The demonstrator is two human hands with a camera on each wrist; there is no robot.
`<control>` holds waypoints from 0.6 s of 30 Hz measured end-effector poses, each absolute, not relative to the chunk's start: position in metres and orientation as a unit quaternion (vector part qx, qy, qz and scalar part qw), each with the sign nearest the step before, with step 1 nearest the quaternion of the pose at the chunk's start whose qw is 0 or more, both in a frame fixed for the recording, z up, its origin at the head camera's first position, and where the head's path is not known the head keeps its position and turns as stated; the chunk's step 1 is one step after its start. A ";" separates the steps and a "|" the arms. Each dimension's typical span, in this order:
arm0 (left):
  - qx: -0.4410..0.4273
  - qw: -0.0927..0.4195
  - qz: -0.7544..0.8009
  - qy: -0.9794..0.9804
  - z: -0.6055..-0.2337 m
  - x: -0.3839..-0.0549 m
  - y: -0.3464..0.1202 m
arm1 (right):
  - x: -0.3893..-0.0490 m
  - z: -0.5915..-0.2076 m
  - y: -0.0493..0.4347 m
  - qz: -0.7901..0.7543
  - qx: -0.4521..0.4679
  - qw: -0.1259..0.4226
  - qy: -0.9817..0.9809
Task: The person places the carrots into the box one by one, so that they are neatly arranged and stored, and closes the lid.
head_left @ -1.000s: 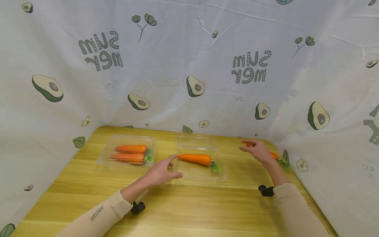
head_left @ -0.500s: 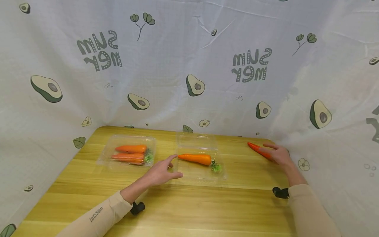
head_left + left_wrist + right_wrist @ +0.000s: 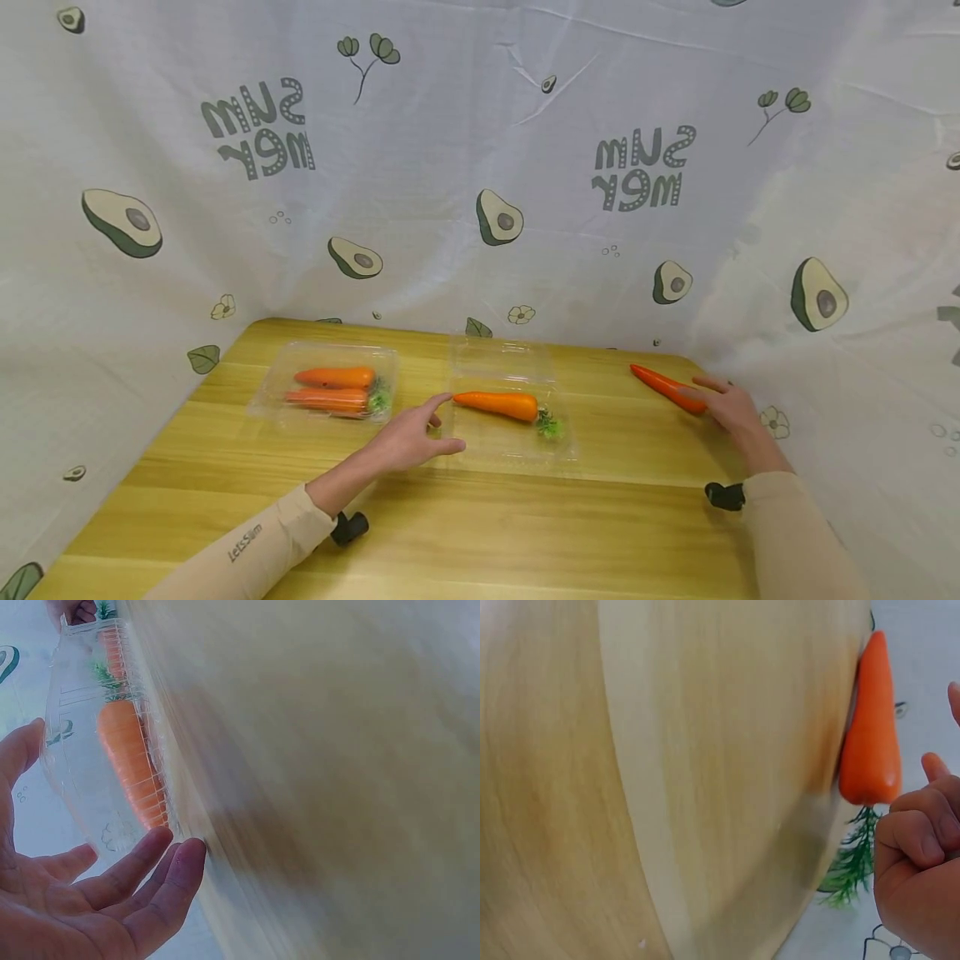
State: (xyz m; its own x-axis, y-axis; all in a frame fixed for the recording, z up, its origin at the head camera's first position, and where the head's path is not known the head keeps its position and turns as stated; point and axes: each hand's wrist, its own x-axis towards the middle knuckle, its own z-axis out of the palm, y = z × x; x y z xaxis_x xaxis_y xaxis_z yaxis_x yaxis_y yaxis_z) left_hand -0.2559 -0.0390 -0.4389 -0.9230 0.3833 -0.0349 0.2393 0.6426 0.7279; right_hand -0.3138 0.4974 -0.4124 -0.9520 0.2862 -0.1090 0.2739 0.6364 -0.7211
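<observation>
My left hand is spread beside the left edge of an open clear plastic clamshell. Its index fingertip reaches that edge, and the other fingers are loosely bent in the left wrist view. Inside the clamshell lies an orange toy carrot with green leaves, tip to the left. My right hand is at the leafy end of a redder carrot lying on the table. In the right wrist view the lower fingers curl loosely, with nothing seen between them; any touch on the carrot is unclear.
A second clear clamshell, lid down, stands at the left with carrots inside. The wooden table meets a white printed cloth at the back and sides. Black wrist cameras hang under both forearms.
My right hand has moved right, past the redder carrot's body to its leafy end, uncovering most of the carrot. My left hand and the clamshells stay in place.
</observation>
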 end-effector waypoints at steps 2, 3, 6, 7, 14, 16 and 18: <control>0.173 0.092 0.385 0.902 -0.438 -0.256 -0.039 | -0.314 -0.413 0.499 0.397 -0.153 0.004 -0.905; 0.173 0.091 0.385 0.902 -0.438 -0.256 -0.040 | -0.314 -0.412 0.500 0.397 -0.153 -0.001 -0.905; 0.173 0.091 0.385 0.902 -0.437 -0.256 -0.040 | -0.313 -0.414 0.501 0.398 -0.162 -0.010 -0.903; 0.174 0.091 0.385 0.902 -0.437 -0.256 -0.040 | -0.313 -0.415 0.503 0.395 -0.166 -0.013 -0.904; 0.179 0.096 0.387 0.899 -0.438 -0.255 -0.039 | -0.314 -0.423 0.513 0.399 -0.173 -0.020 -0.900; 0.181 0.098 0.387 0.899 -0.438 -0.254 -0.039 | -0.314 -0.426 0.515 0.399 -0.181 -0.028 -0.898; 0.181 0.098 0.384 0.900 -0.438 -0.254 -0.039 | -0.315 -0.428 0.516 0.398 -0.191 -0.033 -0.897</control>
